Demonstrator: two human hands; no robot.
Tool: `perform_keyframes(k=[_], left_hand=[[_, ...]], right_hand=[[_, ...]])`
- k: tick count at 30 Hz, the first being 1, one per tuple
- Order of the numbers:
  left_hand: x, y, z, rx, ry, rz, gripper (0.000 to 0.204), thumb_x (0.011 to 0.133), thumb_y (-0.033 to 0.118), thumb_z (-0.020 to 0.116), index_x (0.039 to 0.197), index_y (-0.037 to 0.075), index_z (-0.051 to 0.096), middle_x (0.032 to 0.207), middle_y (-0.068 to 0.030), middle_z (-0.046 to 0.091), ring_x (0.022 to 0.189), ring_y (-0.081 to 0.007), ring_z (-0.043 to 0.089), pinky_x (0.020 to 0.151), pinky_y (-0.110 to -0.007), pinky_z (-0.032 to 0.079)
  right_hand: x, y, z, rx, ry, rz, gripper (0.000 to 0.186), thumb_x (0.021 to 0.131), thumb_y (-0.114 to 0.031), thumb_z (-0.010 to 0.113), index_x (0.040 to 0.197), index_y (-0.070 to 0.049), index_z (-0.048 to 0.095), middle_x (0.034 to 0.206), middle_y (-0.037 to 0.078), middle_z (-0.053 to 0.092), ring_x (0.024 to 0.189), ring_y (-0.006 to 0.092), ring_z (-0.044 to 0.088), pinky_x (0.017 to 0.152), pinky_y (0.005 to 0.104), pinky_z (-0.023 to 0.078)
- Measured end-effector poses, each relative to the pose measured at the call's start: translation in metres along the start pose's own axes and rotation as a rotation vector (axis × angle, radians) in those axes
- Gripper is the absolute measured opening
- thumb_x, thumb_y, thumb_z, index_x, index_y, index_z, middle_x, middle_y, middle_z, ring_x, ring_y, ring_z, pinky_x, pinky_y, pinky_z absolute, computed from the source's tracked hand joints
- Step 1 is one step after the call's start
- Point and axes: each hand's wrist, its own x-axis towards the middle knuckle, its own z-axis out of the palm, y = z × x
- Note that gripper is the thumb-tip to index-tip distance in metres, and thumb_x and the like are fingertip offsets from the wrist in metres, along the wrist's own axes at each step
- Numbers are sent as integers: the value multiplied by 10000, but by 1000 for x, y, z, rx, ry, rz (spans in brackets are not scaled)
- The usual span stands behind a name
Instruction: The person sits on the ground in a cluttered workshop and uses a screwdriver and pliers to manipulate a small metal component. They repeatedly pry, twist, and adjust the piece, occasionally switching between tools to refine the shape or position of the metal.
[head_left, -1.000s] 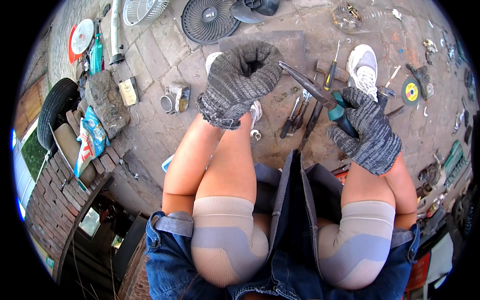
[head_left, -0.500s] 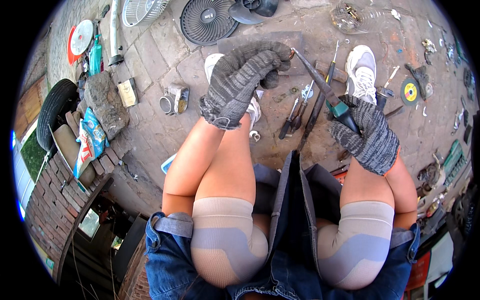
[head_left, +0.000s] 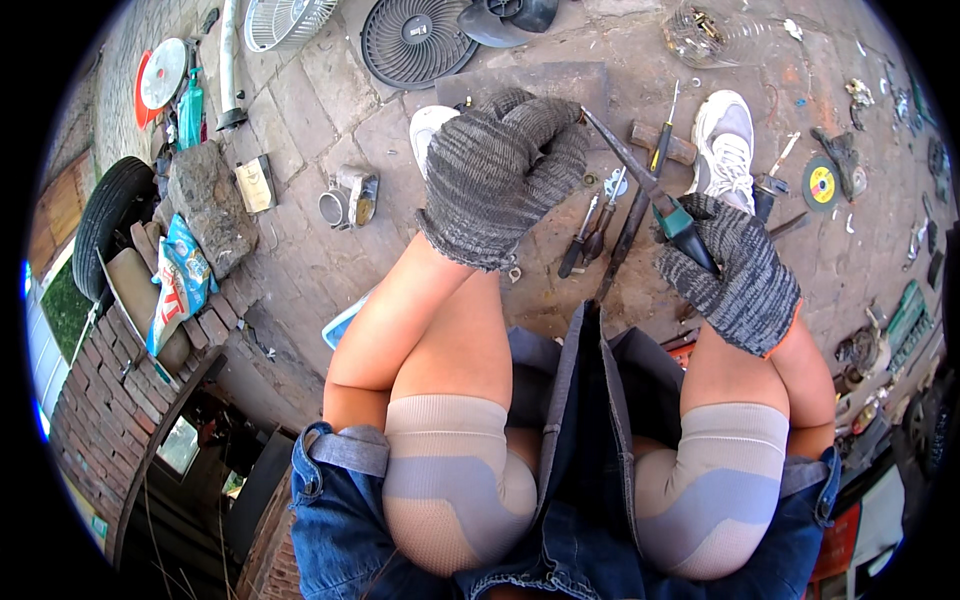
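Note:
My gloved left hand [head_left: 500,180] is closed, with its fingertips at the tip of long-nosed pliers [head_left: 648,185]; what it holds is hidden, though a tiny copper-coloured bit shows there. My gloved right hand [head_left: 735,285] grips the pliers by their green and black handles, jaws pointing up-left. Below and around the jaws lie a hammer [head_left: 660,140], a yellow-and-black screwdriver [head_left: 662,150], smaller screwdrivers [head_left: 577,240] and a long dark metal bar [head_left: 628,235]. A flat dark plate [head_left: 565,85] lies beyond my left hand.
A black fan grille [head_left: 415,45], plastic jug [head_left: 715,35] and cutting disc [head_left: 822,185] lie on the paving [head_left: 310,120]. A metal fitting [head_left: 345,205] sits left of my legs, with a stone block [head_left: 210,205], tyre [head_left: 105,225] and blue bag [head_left: 175,285] farther left.
My left hand has shifted right and turned, its fingers now bunched at the pliers' tip. The pliers have tilted slightly, their tip moving rightward and up, then a little down.

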Motion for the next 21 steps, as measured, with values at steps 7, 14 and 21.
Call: perform_keyframes(k=[7,14,21], left_hand=[[-8,2,2,-378,-6,-318,177,732,143,618,875,39,621,672,-61,604,540,-126,541,487,-258,424],[-9,-3,-1,-1104,-49,-620,119,778,74,585,861,-3,619,687,-33,605,571,-63,517,510,-191,417],[-7,6,1,-805,65,-523,121,749,52,632,856,-3,622,703,-36,619,614,-66,544,553,-196,443]], right_hand=[[0,4,1,-48,-119,15,220,716,-69,619,907,26,567,820,150,553,679,230,530,649,303,433],[-2,5,-5,310,-291,186,300,760,-42,597,1054,-12,544,911,90,579,822,168,548,750,259,428],[0,-2,-7,64,-213,121,368,748,-70,628,1085,10,506,907,88,575,833,168,540,767,275,424]])
